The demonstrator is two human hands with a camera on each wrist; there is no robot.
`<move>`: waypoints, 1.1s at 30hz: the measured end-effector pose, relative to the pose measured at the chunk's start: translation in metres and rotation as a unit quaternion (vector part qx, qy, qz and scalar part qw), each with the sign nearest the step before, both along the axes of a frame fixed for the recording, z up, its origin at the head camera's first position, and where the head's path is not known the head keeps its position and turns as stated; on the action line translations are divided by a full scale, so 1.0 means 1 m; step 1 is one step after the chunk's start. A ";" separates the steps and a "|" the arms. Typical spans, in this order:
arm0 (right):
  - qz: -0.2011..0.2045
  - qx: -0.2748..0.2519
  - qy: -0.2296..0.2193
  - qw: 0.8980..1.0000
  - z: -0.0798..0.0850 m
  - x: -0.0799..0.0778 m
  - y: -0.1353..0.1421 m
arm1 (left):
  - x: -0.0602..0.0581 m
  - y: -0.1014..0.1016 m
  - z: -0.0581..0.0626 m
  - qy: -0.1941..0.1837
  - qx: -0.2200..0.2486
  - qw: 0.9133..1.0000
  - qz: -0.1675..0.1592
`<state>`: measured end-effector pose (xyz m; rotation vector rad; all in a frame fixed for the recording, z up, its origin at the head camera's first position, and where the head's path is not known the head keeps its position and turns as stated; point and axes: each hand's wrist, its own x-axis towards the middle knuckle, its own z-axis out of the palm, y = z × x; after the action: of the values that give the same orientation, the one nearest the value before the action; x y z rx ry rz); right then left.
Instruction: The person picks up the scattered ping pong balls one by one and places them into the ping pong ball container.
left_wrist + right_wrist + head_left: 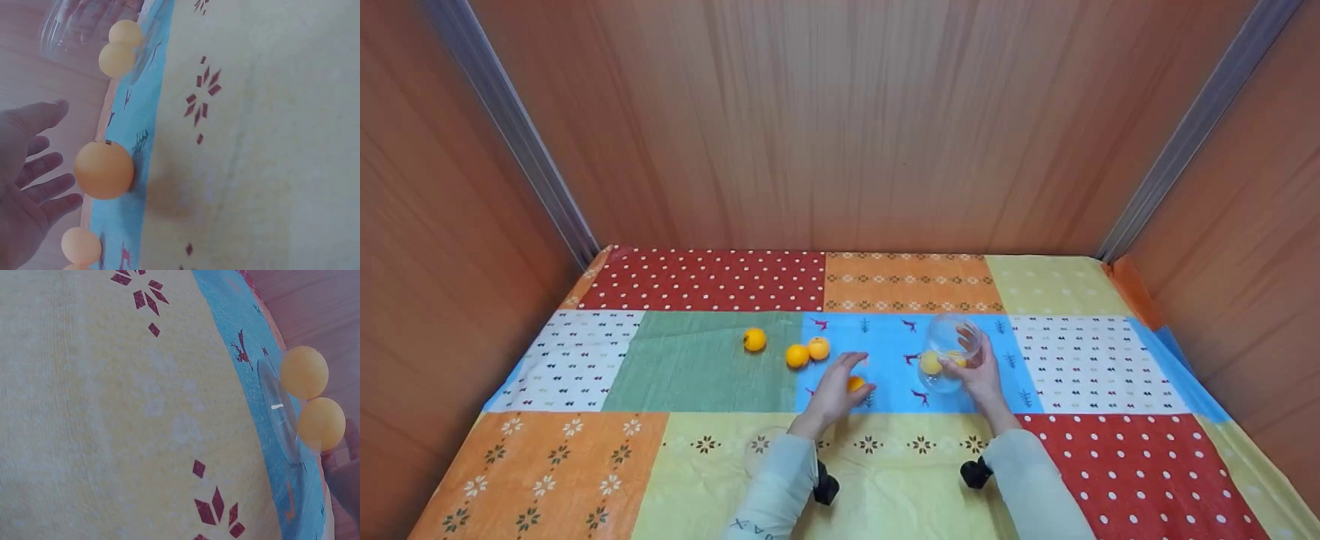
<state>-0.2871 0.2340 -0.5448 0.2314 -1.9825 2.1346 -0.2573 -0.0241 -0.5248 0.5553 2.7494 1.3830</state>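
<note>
My right hand [981, 375] grips a clear jar [945, 328] around its side, over the blue patch of the cloth. Two orange balls [304, 372] lie at the bottom of the jar, seen through its wall. My left hand [834, 394] has its fingers spread around a single orange ball [856, 384], thumb on the near side. In the left wrist view this ball [104, 170] stands beside the fingertips, with a gap showing by the thumb. Beyond the left hand, two more balls [797, 356] sit side by side, and another ball [754, 340] is farther left on green.
A patchwork cloth [697, 390] covers the table. Wood-grain panels [870, 135] rise at the back and both sides, with metal posts [514, 124] in the corners. A faint round clear disc [756, 450] lies on the yellow patch, partly under the left sleeve.
</note>
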 end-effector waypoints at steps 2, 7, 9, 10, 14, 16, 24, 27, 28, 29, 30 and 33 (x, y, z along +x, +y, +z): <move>0.001 0.003 -0.006 1.000 0.000 0.000 0.000 | 0.001 -0.002 -0.003 -0.006 0.006 1.000 0.002; -0.003 0.017 -0.021 1.000 0.001 0.000 0.000 | 0.003 -0.006 -0.009 0.010 0.017 1.000 0.000; -0.007 0.020 -0.031 0.999 0.001 0.000 0.000 | 0.004 -0.007 -0.011 0.017 0.019 1.000 -0.002; -0.010 0.022 -0.036 0.999 0.001 0.000 0.000 | 0.005 -0.007 -0.012 0.018 0.018 1.000 -0.003; -0.017 0.034 -0.049 0.998 0.002 0.002 0.000 | 0.005 -0.008 -0.015 0.019 0.018 1.000 -0.008; -0.018 0.041 -0.048 0.998 0.002 0.002 0.000 | 0.006 -0.009 -0.016 0.016 0.021 1.000 -0.011; -0.017 0.035 -0.035 0.999 0.001 0.001 0.000 | 0.005 -0.008 -0.019 0.014 0.025 0.999 -0.021; -0.012 0.022 -0.017 1.000 0.000 0.000 0.000 | 0.005 -0.008 -0.022 0.023 0.019 0.999 -0.023; -0.009 0.019 -0.011 1.000 0.000 0.000 0.000 | 0.005 -0.008 -0.022 0.024 0.017 0.999 -0.023; -0.006 0.014 -0.006 1.000 0.000 0.000 0.000 | 0.005 -0.007 -0.023 0.025 0.015 0.999 -0.023; -0.008 0.017 -0.009 1.000 0.000 0.000 0.000 | 0.005 -0.007 -0.023 0.022 0.014 0.999 -0.021; -0.010 0.021 -0.019 1.000 0.000 0.000 0.000 | 0.006 -0.006 -0.024 0.020 0.011 1.000 -0.016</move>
<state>-0.2868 0.2336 -0.5450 0.1778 -2.0427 2.1029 -0.2513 -0.0300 -0.5483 0.6331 2.7468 1.4110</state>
